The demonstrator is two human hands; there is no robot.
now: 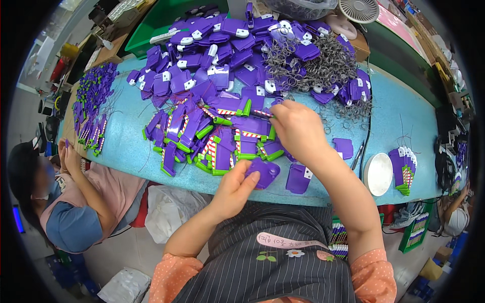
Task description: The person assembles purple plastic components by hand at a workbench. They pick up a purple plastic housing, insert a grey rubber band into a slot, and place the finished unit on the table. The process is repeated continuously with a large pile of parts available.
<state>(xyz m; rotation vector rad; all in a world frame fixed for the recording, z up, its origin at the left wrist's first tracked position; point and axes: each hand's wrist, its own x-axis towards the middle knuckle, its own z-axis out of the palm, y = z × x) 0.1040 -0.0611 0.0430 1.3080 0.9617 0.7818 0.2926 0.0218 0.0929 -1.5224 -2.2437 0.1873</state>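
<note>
My left hand (234,191) is closed on a purple plastic casing (263,173), its thumb on top, above the front edge of the table. My right hand (299,127) reaches over the heap in the middle, fingertips pinched together; what they hold, if anything, I cannot make out. Beside those fingertips lies a red-and-white striped strip (262,113). Below and left of it is a heap of purple parts with green ends and striped strips (246,135). A loose purple casing with a white tab (298,179) lies to the right of my left hand.
Behind are piled purple-and-white casings (194,68) and a tangle of grey rings (323,65). To the right stand a white round dish (378,174) and a fanned stack of purple parts (403,166). A co-worker (81,202) sits at the left; a green bin (151,30) stands behind.
</note>
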